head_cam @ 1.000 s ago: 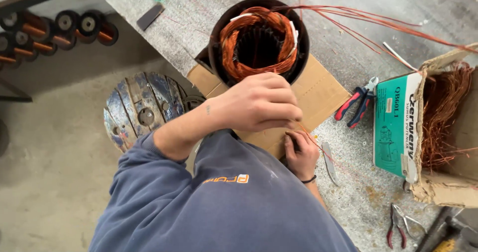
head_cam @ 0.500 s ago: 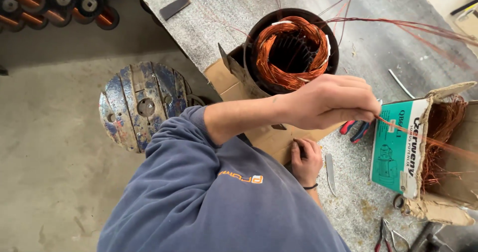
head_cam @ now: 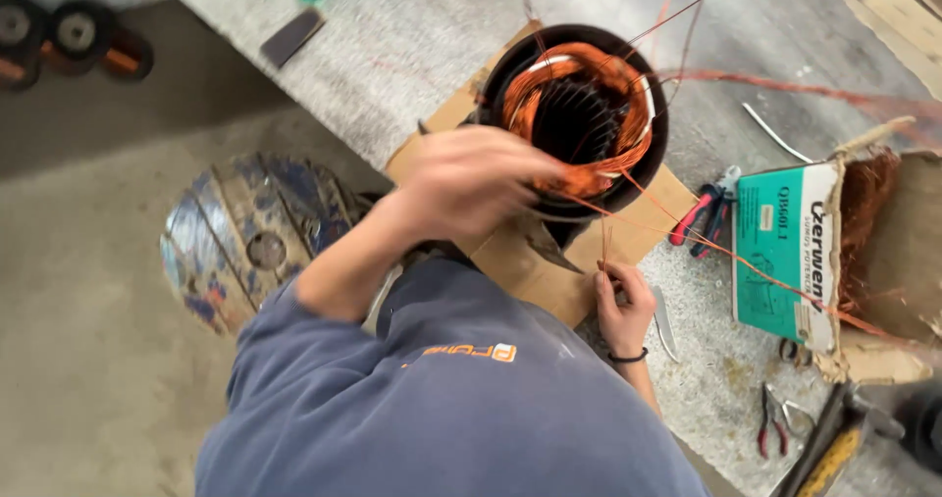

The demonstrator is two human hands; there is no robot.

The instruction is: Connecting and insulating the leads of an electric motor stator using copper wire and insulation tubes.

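Observation:
A black motor stator (head_cam: 500, 70) with copper windings (head_cam: 613, 75) stands on a sheet of cardboard (head_cam: 525, 266) on the grey bench. My left hand (head_cam: 471, 183), blurred by motion, is at the stator's near rim with its fingers closed around a copper wire (head_cam: 726, 252). That strand runs right toward the green box (head_cam: 785, 242). My right hand (head_cam: 623, 306) rests at the cardboard's near edge and pinches thin copper strands that stick upward.
Red and blue pliers (head_cam: 702, 217) lie beside the green box, which holds a tangle of copper wire (head_cam: 868, 203). More pliers (head_cam: 775, 423) lie at the lower right. A wooden cable reel (head_cam: 245, 242) stands on the floor, wire spools (head_cam: 74, 36) behind it.
My left hand pulled a wire out to the right toward the box, then came back left to the stator's near rim. My right hand stayed by the cardboard edge.

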